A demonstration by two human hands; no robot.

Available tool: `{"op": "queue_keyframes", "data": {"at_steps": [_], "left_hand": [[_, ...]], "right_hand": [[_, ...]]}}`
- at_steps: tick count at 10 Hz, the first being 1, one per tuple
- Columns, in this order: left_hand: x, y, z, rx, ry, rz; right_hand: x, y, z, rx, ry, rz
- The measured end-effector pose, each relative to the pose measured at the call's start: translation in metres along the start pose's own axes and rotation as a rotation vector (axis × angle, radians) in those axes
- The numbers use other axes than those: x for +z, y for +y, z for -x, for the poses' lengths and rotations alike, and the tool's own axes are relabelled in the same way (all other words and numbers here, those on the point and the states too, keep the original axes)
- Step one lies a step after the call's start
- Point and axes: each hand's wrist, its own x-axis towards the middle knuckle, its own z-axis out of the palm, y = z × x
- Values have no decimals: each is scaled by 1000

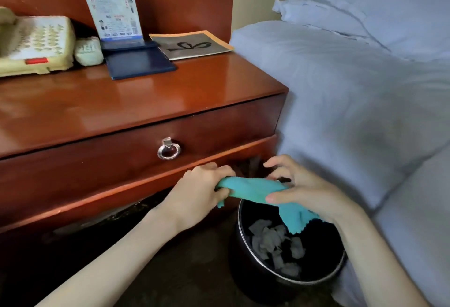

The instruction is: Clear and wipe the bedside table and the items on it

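A teal cloth (253,188) is stretched between both hands over a black waste bin (246,270). My left hand (199,190) grips its left end, and my right hand (304,187) pinches its right part, with a corner hanging into the bin. Crumpled tissues (275,243) lie inside the bin. Behind the hands stands the red-brown wooden bedside table (121,102). On its top sit a cream telephone (36,44), a small pale remote (89,51), a dark blue folder (138,61) with an upright printed card (109,2), and a grey booklet (192,45).
The table's drawer has a metal ring pull (168,149) and is closed. A bed with a pale blue duvet (353,102) and pillows (365,5) fills the right side, close against the bin. Dark carpet (182,270) lies below.
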Motion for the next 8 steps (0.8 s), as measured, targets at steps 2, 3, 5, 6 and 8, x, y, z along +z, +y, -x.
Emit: {"op": "queue_keyframes", "data": {"at_steps": [2,3,5,6,8], "left_hand": [[33,-25,1,-188,-114,-3],[50,-38,2,-337,-161,131],[68,-64,2,-454,-236,122],[68,-68,4,-431,-214,42],[31,-36,8,-279,-23,226]], "right_hand": [[22,38,-16,-36,99,-27],[34,55,-25,-29,225,0],[44,76,-40,-13,279,91],[42,77,-43,-52,340,124],[40,46,-47,-172,405,-11]]}}
